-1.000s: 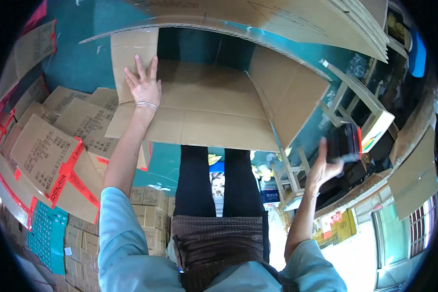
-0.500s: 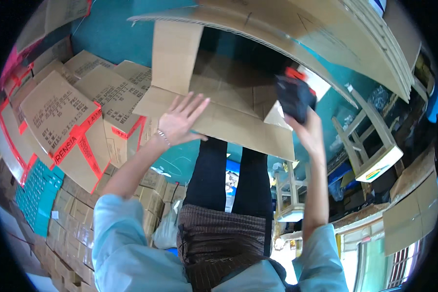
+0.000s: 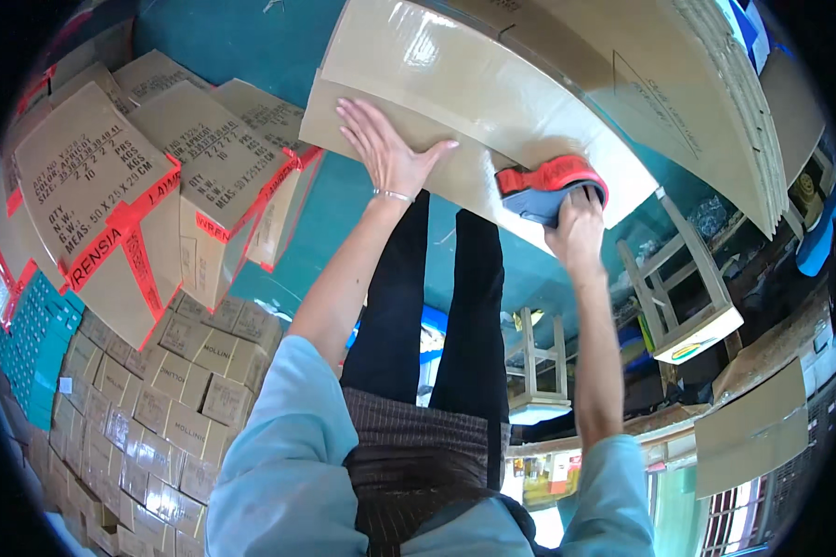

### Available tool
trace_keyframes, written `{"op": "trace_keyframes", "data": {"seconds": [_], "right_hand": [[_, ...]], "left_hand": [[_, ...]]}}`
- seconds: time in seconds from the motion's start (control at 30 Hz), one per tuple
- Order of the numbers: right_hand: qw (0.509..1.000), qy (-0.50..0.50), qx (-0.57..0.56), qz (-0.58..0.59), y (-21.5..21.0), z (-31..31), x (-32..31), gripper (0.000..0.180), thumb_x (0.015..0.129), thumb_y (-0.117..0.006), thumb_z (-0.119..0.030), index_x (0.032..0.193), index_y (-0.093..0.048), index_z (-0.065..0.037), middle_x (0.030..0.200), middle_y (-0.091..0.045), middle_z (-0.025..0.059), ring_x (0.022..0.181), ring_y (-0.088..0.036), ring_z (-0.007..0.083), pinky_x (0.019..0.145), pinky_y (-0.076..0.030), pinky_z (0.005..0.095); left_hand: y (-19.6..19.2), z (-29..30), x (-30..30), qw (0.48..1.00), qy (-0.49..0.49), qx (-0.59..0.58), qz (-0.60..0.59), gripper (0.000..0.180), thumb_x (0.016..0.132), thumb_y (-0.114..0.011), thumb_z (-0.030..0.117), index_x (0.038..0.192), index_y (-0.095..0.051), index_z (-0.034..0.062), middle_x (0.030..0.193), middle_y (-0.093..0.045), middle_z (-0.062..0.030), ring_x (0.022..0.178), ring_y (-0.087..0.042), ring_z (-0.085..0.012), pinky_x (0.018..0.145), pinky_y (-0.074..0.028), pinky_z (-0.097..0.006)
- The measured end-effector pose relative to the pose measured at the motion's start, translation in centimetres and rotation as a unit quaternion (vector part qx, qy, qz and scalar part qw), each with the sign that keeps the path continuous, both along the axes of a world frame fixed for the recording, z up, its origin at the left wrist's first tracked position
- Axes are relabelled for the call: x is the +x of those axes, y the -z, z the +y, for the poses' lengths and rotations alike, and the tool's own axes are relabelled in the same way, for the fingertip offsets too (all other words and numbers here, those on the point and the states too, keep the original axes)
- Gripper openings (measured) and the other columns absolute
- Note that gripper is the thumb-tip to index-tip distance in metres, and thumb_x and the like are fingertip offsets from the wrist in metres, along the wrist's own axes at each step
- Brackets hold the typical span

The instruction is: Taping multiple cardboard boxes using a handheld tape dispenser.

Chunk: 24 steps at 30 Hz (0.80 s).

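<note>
A brown cardboard box [image 3: 409, 56] lies in front of me with its flaps folded over. My left hand [image 3: 392, 156] is spread flat on the near flap, thumb stretched out to the right, holding nothing. Toward the box's right end, my right hand [image 3: 578, 223] grips a red and dark grey tape dispenser [image 3: 553, 181]. The dispenser is over the near flap; whether it touches the cardboard I cannot tell. A seam runs along the box between the near flap and the larger panel behind it.
Cartons sealed with red tape [image 3: 93, 176] are stacked at the left, above rows of smaller cartons [image 3: 172, 390]. Flat cardboard sheets [image 3: 641, 84] lean at the far right. Wooden stools [image 3: 683, 288] stand on the right, and a teal perforated sheet [image 3: 37, 348] hangs at the left.
The box's open flaps are now folded over, hiding its inside. My left hand has moved up and right onto the flap. The tape dispenser has come down over the box and turned.
</note>
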State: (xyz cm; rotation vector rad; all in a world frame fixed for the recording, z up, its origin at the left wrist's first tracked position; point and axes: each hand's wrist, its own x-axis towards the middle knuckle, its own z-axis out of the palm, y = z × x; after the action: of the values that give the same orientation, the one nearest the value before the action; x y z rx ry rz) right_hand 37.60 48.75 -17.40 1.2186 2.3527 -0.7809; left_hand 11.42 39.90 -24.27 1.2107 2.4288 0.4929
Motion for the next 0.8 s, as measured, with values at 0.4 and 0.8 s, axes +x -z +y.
{"op": "trace_keyframes", "data": {"seconds": [0.4, 0.8], "right_hand": [[0.887, 0.283, -0.273, 0.243, -4.2, 2.4, -12.0, 0.050, 0.061, -0.083, -0.041, 0.086, -0.068, 0.000, 0.074, -0.067, 0.0136, 0.066, -0.066, 0.0211, 0.065, -0.051, 0.0334], [0.929, 0.239, -0.232, 0.163, 0.6, 2.7, -14.1, 0.048, 0.063, -0.083, -0.040, 0.076, -0.068, 0.003, 0.061, -0.064, 0.0144, 0.055, -0.065, 0.0258, 0.058, -0.051, 0.0324]], "left_hand": [[-2.3, 5.5, -11.8, 0.930, 0.346, 0.091, -0.082, 0.040, 0.093, -0.051, 0.021, 0.133, -0.052, 0.0160, 0.139, -0.046, -0.0109, 0.130, -0.040, -0.0315, 0.107, -0.031, -0.045], [-3.4, 7.4, -11.4, 0.808, -0.056, -0.054, -0.584, 0.022, 0.083, -0.071, 0.018, 0.096, -0.071, 0.0005, 0.087, -0.071, -0.0079, 0.078, -0.064, -0.0104, 0.074, -0.050, -0.024]]}}
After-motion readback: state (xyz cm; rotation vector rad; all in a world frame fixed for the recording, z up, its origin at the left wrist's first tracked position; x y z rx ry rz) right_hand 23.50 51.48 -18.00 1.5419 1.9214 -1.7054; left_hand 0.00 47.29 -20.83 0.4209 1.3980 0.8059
